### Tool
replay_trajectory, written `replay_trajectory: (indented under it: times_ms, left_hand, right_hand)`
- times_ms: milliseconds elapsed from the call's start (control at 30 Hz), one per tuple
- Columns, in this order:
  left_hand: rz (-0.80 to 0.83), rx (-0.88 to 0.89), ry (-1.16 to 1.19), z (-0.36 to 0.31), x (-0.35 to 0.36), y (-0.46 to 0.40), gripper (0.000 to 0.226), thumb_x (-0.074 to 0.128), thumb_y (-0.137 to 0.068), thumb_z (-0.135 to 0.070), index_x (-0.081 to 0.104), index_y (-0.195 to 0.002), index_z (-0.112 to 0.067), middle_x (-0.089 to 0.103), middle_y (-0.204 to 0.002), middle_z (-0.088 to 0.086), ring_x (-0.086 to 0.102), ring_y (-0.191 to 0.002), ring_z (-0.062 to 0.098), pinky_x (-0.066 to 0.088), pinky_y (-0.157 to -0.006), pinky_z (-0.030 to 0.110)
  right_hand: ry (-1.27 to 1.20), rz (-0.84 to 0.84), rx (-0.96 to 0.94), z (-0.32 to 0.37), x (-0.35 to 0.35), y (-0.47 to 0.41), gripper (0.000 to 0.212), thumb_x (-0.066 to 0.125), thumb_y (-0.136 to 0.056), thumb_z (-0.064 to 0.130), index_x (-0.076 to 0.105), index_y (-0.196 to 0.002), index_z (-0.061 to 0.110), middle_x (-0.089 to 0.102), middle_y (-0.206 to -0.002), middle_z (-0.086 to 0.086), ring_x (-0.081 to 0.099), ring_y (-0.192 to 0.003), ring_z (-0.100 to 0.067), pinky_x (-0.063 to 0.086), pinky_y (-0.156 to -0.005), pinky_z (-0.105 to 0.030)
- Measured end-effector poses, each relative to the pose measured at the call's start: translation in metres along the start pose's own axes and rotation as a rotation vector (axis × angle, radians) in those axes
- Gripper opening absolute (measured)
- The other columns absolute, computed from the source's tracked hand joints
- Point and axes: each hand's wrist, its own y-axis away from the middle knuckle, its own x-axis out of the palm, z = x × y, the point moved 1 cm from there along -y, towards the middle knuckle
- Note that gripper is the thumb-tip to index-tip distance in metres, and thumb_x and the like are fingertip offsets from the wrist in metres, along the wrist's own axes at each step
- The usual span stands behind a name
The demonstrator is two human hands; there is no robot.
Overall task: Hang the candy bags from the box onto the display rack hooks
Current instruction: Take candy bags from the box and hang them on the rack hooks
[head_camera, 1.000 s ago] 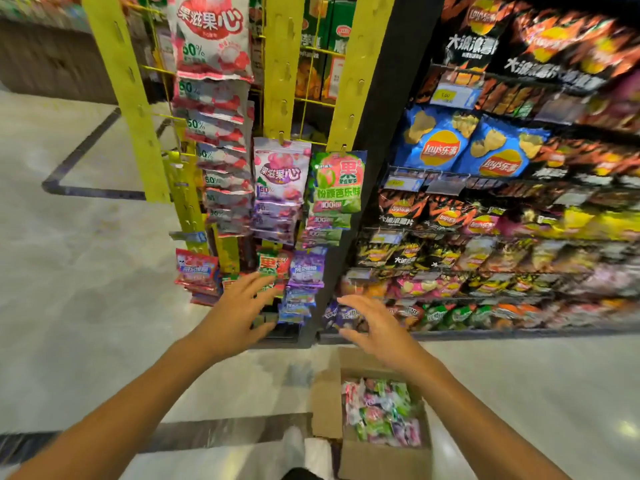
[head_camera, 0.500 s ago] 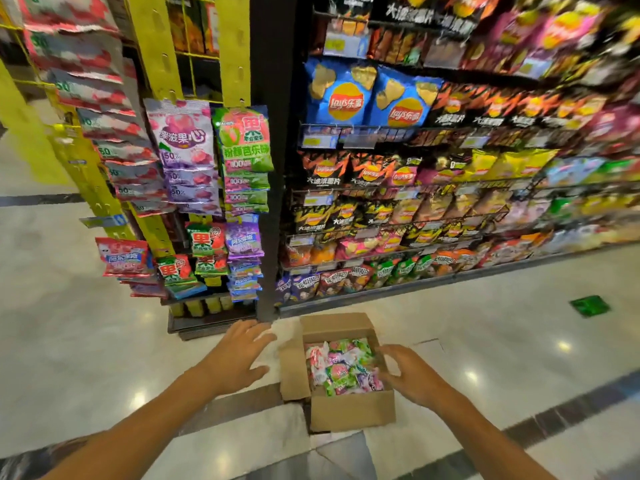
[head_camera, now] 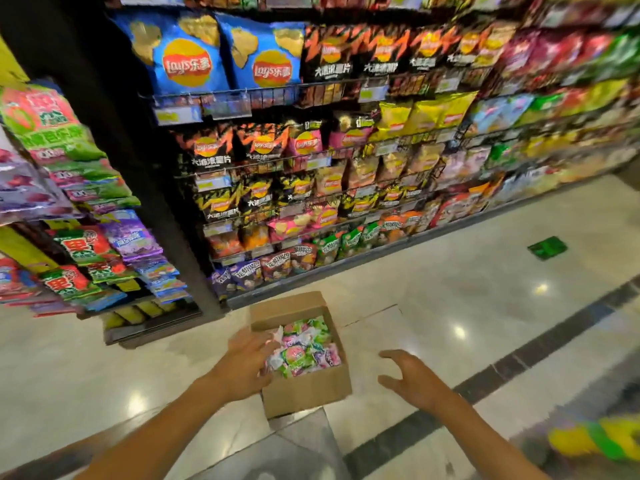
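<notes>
An open cardboard box (head_camera: pixel 306 393) sits on the floor, filled with several small green, pink and white candy bags (head_camera: pixel 304 348). My left hand (head_camera: pixel 247 362) reaches over the box's left rim, and its fingers touch the bags at that side without clearly closing on one. My right hand (head_camera: pixel 412 375) hovers over the floor to the right of the box, fingers spread and loosely bent, holding nothing. The display rack (head_camera: pixel 20 247) stands at the left, with rows of candy bags (head_camera: pixel 83 251) hanging from its hooks.
A long black shelf unit (head_camera: pixel 311 161) packed with chip bags runs behind the box and off to the right. The rack's low base (head_camera: pixel 152 327) lies just left of the box. A green floor marker (head_camera: pixel 547 247) sits at the right on the glossy tiles.
The view has swung right and closer to the box. My left hand moved from the floor beside the box onto the bags inside. My right hand drew away from the box's right wall.
</notes>
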Motion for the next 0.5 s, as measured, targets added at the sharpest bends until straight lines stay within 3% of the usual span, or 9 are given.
replay_trajectory:
  times_ms: [67, 133, 200, 300, 433, 500]
  left_hand:
    - [-0.075, 0.000, -0.012, -0.011, -0.002, -0.004, 0.061, 0.072, -0.069, -0.055, 0.067, -0.120, -0.023, 0.071, -0.118, 0.001, 0.070, -0.105, 0.021, 0.058, -0.082, 0.029]
    - [-0.137, -0.031, 0.012, -0.017, -0.003, -0.004, 0.045, 0.051, -0.088, -0.056, 0.065, -0.116, -0.024, 0.071, -0.113, -0.001, 0.070, -0.100, 0.019, 0.056, -0.081, 0.025]
    - [-0.139, -0.083, 0.047, -0.014, -0.002, -0.005, 0.050, 0.037, -0.095, -0.056, 0.066, -0.117, -0.022, 0.071, -0.115, 0.003, 0.069, -0.101, 0.021, 0.056, -0.085, 0.028]
    - [-0.104, -0.196, 0.145, 0.002, 0.013, -0.011, 0.057, 0.057, -0.085, -0.048, 0.061, -0.133, -0.016, 0.061, -0.137, 0.010, 0.059, -0.123, 0.033, 0.047, -0.103, 0.044]
    - [-0.032, -0.286, 0.245, 0.032, 0.047, -0.030, 0.054, 0.061, -0.080, -0.045, 0.068, -0.122, -0.014, 0.068, -0.124, 0.010, 0.067, -0.110, 0.035, 0.054, -0.091, 0.047]
    - [-0.022, -0.292, 0.266, 0.045, 0.069, -0.047, 0.052, 0.064, -0.080, -0.041, 0.066, -0.125, -0.015, 0.066, -0.128, 0.010, 0.065, -0.115, 0.035, 0.053, -0.095, 0.048]
  right_hand:
    - [0.005, 0.027, -0.016, -0.005, -0.007, -0.010, 0.057, 0.061, -0.096, 0.043, 0.043, -0.147, 0.023, 0.045, -0.152, 0.003, 0.044, -0.137, -0.014, 0.033, -0.109, -0.018]
    - [-0.013, 0.046, -0.020, 0.000, -0.011, -0.026, 0.065, 0.057, -0.093, 0.054, 0.043, -0.148, 0.023, 0.044, -0.153, 0.003, 0.043, -0.138, -0.015, 0.034, -0.113, -0.023]
    - [-0.005, 0.064, -0.054, 0.010, -0.012, -0.045, 0.064, 0.056, -0.093, 0.054, 0.044, -0.147, 0.023, 0.043, -0.154, 0.002, 0.044, -0.138, -0.016, 0.036, -0.112, -0.025]
    - [0.002, 0.099, -0.090, 0.027, -0.010, -0.074, 0.053, 0.059, -0.099, 0.037, 0.044, -0.147, 0.022, 0.045, -0.150, 0.004, 0.045, -0.136, -0.016, 0.035, -0.104, -0.018]
    - [-0.022, 0.154, -0.022, 0.027, 0.002, -0.113, 0.053, 0.059, -0.100, 0.035, 0.042, -0.149, 0.024, 0.044, -0.152, 0.006, 0.044, -0.137, -0.015, 0.036, -0.106, -0.020]
    - [-0.008, 0.180, -0.023, 0.021, 0.011, -0.138, 0.050, 0.059, -0.100, 0.033, 0.043, -0.147, 0.025, 0.045, -0.149, 0.008, 0.044, -0.134, -0.011, 0.032, -0.101, -0.013]
